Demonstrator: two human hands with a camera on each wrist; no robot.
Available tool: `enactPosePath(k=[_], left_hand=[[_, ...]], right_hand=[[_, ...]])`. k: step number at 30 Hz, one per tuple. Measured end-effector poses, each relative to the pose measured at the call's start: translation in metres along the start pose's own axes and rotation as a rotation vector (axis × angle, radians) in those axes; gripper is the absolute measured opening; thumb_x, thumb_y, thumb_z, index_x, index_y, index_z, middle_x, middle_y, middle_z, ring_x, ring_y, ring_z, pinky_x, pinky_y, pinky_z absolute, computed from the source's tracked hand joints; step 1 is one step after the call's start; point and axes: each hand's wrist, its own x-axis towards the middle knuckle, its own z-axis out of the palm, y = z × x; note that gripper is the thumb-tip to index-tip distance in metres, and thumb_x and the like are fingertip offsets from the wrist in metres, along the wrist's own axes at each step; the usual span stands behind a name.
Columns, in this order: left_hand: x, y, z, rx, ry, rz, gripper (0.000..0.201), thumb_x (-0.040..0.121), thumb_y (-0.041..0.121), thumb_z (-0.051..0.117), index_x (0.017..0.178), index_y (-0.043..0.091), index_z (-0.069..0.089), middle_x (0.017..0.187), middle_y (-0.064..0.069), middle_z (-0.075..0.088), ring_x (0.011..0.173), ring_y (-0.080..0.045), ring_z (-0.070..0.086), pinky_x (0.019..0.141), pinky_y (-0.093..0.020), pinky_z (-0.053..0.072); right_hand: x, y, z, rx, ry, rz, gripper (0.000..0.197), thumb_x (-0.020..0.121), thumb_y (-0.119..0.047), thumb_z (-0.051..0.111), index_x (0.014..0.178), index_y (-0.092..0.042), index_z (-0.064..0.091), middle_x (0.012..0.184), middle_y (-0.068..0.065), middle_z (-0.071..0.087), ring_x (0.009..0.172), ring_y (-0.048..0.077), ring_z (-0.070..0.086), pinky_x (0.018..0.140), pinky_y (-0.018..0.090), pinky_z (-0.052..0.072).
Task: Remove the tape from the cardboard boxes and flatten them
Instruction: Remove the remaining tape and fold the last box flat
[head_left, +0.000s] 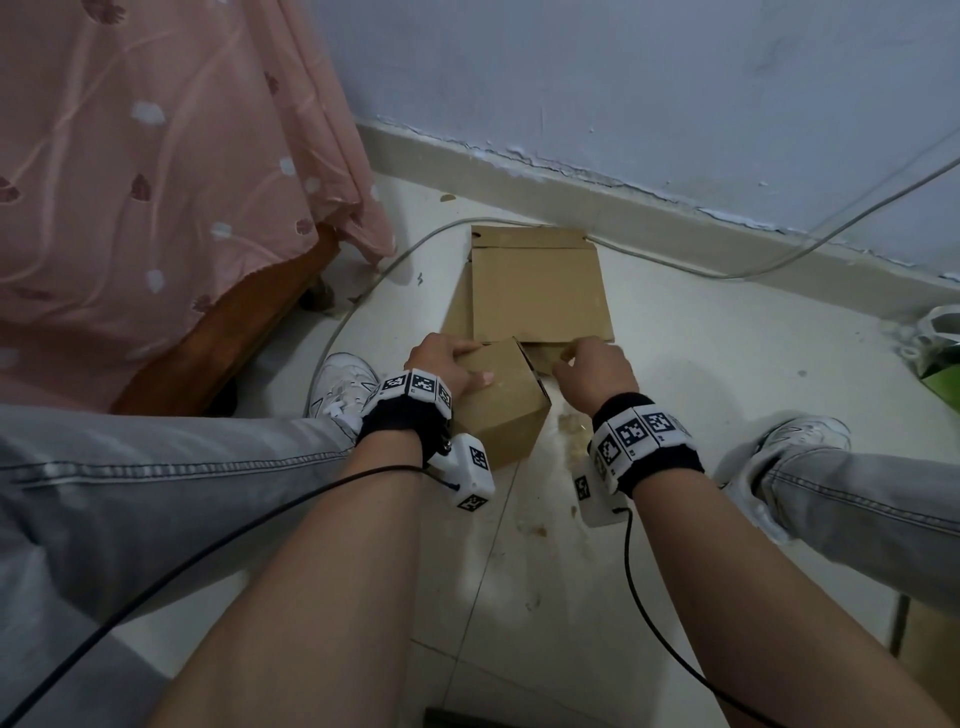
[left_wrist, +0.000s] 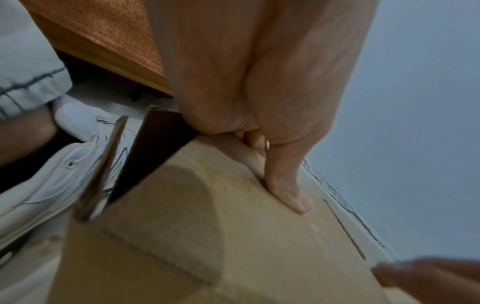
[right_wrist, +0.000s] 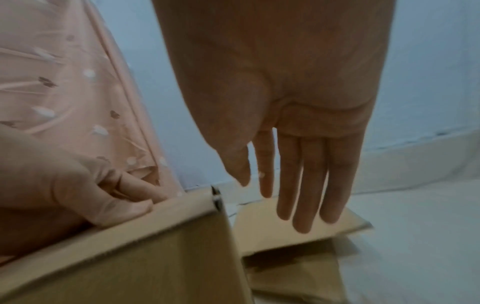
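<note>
A small brown cardboard box (head_left: 506, 405) stands tilted on the floor between my feet. My left hand (head_left: 447, 364) grips its far top edge, thumb lying flat on the upper face (left_wrist: 285, 185) and fingers curled over the edge (right_wrist: 124, 185). One end of the box (left_wrist: 161, 144) gapes open beside a loose flap. Just right of the box, my right hand (head_left: 592, 369) hovers with straight fingers (right_wrist: 298, 195) and holds nothing. Under and beyond it lies flattened cardboard (head_left: 540, 291), seen close in the right wrist view (right_wrist: 259, 226).
A bed with a pink cover (head_left: 156, 182) and wooden frame (head_left: 234, 332) stands at the left. A grey cable (head_left: 779, 260) runs along the wall's skirting. My white shoes (head_left: 343, 384) (head_left: 800, 436) flank the box. A green and white item (head_left: 940, 358) sits at the right edge.
</note>
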Motion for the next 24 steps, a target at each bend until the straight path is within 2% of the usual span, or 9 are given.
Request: enactPosePath(k=[2, 4, 7, 11, 15, 21, 24], left_hand=[[0.0, 0.0, 0.0, 0.002, 0.01, -0.003, 0.058, 0.077, 0.035, 0.081, 0.131, 0.031, 0.063, 0.134, -0.001, 0.06, 0.119, -0.023, 0.059, 0.105, -0.034, 0.045], [-0.001, 0.0, 0.001, 0.003, 0.026, -0.001, 0.057, 0.077, 0.034, 0.082, 0.13, 0.03, 0.063, 0.134, 0.0, 0.061, 0.12, -0.023, 0.058, 0.105, -0.033, 0.045], [-0.002, 0.001, 0.003, -0.001, 0.04, 0.01, 0.055, 0.076, 0.033, 0.082, 0.128, 0.03, 0.064, 0.131, 0.001, 0.064, 0.117, -0.021, 0.06, 0.104, -0.034, 0.047], [-0.001, -0.001, 0.004, -0.007, 0.046, -0.002, 0.057, 0.075, 0.034, 0.082, 0.128, 0.031, 0.064, 0.13, 0.001, 0.063, 0.116, -0.022, 0.061, 0.104, -0.035, 0.047], [0.001, -0.001, 0.004, 0.011, 0.05, -0.013, 0.057, 0.073, 0.037, 0.083, 0.127, 0.033, 0.065, 0.131, 0.002, 0.063, 0.117, -0.023, 0.061, 0.105, -0.036, 0.047], [0.002, -0.002, 0.006, 0.003, 0.048, -0.013, 0.057, 0.075, 0.034, 0.083, 0.128, 0.031, 0.064, 0.13, 0.001, 0.064, 0.117, -0.022, 0.061, 0.105, -0.036, 0.046], [0.002, -0.002, 0.005, 0.005, 0.045, -0.006, 0.056, 0.073, 0.036, 0.083, 0.127, 0.032, 0.065, 0.127, 0.003, 0.066, 0.115, -0.021, 0.062, 0.104, -0.036, 0.047]], right_hand=[[-0.003, -0.016, -0.005, 0.042, -0.012, -0.075, 0.03, 0.092, -0.029, 0.056, 0.111, -0.007, 0.066, 0.109, 0.014, 0.067, 0.1, 0.031, 0.062, 0.085, 0.035, 0.051], [-0.009, -0.033, -0.006, 0.015, -0.119, -0.157, 0.037, 0.092, -0.035, 0.059, 0.114, -0.006, 0.063, 0.11, 0.012, 0.066, 0.101, 0.03, 0.062, 0.085, 0.034, 0.052], [-0.017, -0.046, 0.002, -0.06, -0.197, -0.193, 0.042, 0.09, -0.039, 0.063, 0.112, -0.004, 0.057, 0.104, 0.009, 0.06, 0.098, 0.027, 0.06, 0.075, 0.03, 0.047], [-0.024, -0.047, 0.009, -0.085, -0.132, -0.225, 0.034, 0.086, -0.032, 0.067, 0.103, -0.005, 0.057, 0.101, 0.012, 0.062, 0.086, 0.026, 0.058, 0.069, 0.031, 0.045], [-0.023, -0.047, 0.009, -0.096, -0.12, -0.228, 0.036, 0.082, -0.034, 0.072, 0.1, -0.006, 0.058, 0.1, 0.012, 0.064, 0.092, 0.029, 0.061, 0.07, 0.032, 0.048], [-0.024, -0.046, 0.009, -0.105, -0.092, -0.234, 0.033, 0.081, -0.03, 0.071, 0.099, -0.005, 0.058, 0.093, 0.01, 0.059, 0.084, 0.027, 0.057, 0.068, 0.031, 0.046], [-0.023, -0.045, 0.013, -0.18, -0.049, -0.267, 0.024, 0.085, -0.023, 0.066, 0.099, -0.006, 0.058, 0.094, 0.012, 0.061, 0.089, 0.03, 0.06, 0.069, 0.031, 0.043]])
